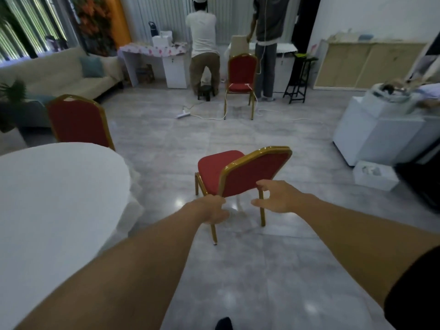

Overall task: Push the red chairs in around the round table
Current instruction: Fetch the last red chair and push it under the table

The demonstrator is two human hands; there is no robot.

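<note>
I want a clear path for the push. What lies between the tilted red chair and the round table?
In the head view, only bare grey floor lies between the tilted red chair and the round table.

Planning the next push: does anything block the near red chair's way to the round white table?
Nothing visible: only bare grey floor separates the near red gold-framed chair from the round white-clothed table on its left.

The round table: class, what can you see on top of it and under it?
On the round table only a white cloth shows, draping towards the floor. It hides whatever lies underneath, legs included. A red chair stands behind the far edge.
</note>
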